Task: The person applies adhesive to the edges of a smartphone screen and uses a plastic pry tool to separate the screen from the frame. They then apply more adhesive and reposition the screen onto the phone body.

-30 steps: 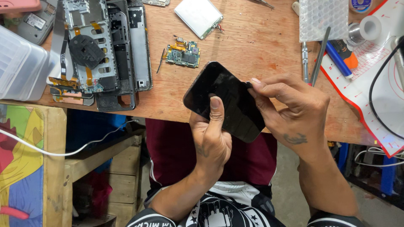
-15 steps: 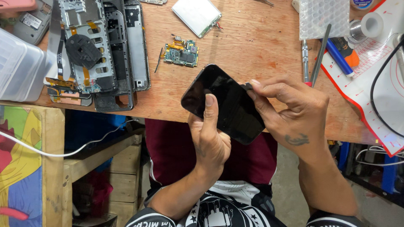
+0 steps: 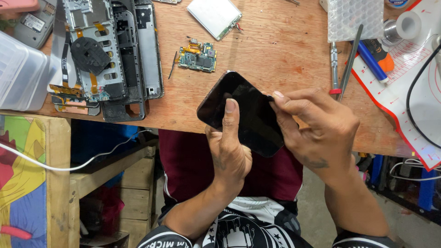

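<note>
Between the two hands, just above the table's near edge, a black phone (image 3: 245, 112) is held glass side up and tilted. The left hand (image 3: 229, 154) is closed around its lower part, with the thumb laid flat on the glass and the fingers hidden beneath. The right hand (image 3: 317, 126) is pinched shut at the phone's right edge, where something small and dark is pressed against the seam; what it is cannot be told.

The phone is judged light, stiff and thin, with a smooth glass face that would slip under a loose grip and crack if bent or dropped. It is best taken by its long edges and supported from below, as is done now, with little pressure put on the middle of the glass.

Farther out on the wooden table (image 3: 275, 46) a small green circuit board (image 3: 197, 57) is seen, and beyond it a silver battery (image 3: 213, 16). To the left, stripped phone frames (image 3: 110, 59) are laid beside a clear plastic box (image 3: 20, 76). To the right lie tweezers (image 3: 350, 62), a blue-handled tool (image 3: 370, 59) and a red-edged mat (image 3: 413, 92).
</note>
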